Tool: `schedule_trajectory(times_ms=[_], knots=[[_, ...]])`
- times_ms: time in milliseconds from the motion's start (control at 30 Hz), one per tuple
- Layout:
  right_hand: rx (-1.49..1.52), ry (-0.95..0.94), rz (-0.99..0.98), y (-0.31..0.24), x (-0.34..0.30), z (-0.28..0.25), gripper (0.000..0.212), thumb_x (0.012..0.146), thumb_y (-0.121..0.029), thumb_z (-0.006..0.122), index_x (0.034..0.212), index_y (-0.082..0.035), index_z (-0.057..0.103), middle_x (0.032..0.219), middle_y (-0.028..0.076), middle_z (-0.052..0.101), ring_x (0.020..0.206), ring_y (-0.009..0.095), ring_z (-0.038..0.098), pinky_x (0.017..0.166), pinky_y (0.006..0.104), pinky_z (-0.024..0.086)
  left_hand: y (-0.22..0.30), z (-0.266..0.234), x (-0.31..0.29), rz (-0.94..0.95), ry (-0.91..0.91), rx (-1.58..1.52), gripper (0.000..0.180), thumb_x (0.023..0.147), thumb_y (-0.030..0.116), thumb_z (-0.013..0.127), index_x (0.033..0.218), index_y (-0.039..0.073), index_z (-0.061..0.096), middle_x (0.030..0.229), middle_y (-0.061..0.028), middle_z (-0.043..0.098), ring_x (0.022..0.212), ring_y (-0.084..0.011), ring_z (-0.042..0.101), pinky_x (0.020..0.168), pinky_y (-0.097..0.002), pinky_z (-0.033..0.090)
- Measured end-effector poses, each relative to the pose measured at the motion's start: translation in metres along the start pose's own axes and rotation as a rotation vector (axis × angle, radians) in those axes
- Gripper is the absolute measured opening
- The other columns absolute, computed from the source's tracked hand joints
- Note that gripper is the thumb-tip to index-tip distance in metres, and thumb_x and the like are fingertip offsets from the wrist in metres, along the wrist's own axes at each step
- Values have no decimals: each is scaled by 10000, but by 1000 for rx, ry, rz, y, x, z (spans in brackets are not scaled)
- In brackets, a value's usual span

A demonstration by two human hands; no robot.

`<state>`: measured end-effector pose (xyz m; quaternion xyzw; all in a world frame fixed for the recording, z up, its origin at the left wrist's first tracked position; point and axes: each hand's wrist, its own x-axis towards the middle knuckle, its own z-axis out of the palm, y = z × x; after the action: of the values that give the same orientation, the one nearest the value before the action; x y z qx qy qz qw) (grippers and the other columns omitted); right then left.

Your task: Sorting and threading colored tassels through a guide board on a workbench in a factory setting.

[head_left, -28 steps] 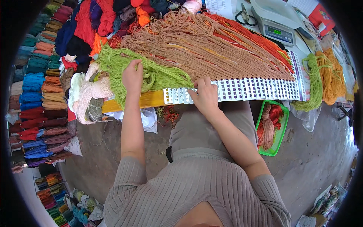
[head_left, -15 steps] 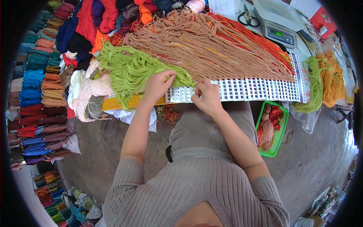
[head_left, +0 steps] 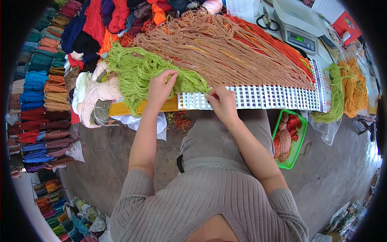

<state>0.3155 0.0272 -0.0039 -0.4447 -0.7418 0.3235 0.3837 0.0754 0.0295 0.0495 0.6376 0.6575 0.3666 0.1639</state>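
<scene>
Loose light-green yarn (head_left: pixel 137 72) is heaped at the left of the table, its strands narrowing to the right toward a row of white cards punched with holes (head_left: pixel 250 99). My right hand (head_left: pixel 223 105) pinches at that narrow end, thumb and forefinger together on green yarn at the cards' upper edge. Above the green heap my left hand (head_left: pixel 162 89) is raised, fingertips pressed together; any thin strand between them is too fine to make out. Tan-brown yarn (head_left: pixel 209 48) hangs from the holes along the cards and fans out across the table, with red and orange strands beyond it.
Black-handled scissors (head_left: pixel 267 22) and a digital scale (head_left: pixel 300 38) stand at the back right. Green and orange skeins (head_left: pixel 352 88) hang at the right edge. A green basket (head_left: pixel 291 161) with yarn is beside my leg. Shelves of coloured skeins (head_left: pixel 36 84) line the left.
My left hand has moved a little to the left and up, away from the right hand. My right hand stays at the cards, almost in the same place.
</scene>
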Motion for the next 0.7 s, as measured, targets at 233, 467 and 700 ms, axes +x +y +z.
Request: schedule_trajectory(times_ms=[233,467,700], knots=[[114,-14,138,2,0,2,119,844,-178,688,820,-94,609,707,34,649,681,208,566,795,332,361,-1,-3,1,-22,29,-25,173,883,151,645,1014,49,697,892,-85,719,802,-165,683,728,-270,496],[122,-85,108,-1,1,1,104,895,-186,627,830,-136,563,678,-49,666,623,154,560,819,319,314,4,1,5,18,35,-43,189,883,183,656,1014,52,695,878,-80,717,734,-139,653,686,-266,488],[60,-88,112,-2,1,0,101,891,-192,628,838,-136,564,676,-44,668,621,155,560,827,318,318,16,27,4,-61,-148,93,195,861,217,684,989,70,704,816,-79,709,683,-176,661,636,-298,499]])
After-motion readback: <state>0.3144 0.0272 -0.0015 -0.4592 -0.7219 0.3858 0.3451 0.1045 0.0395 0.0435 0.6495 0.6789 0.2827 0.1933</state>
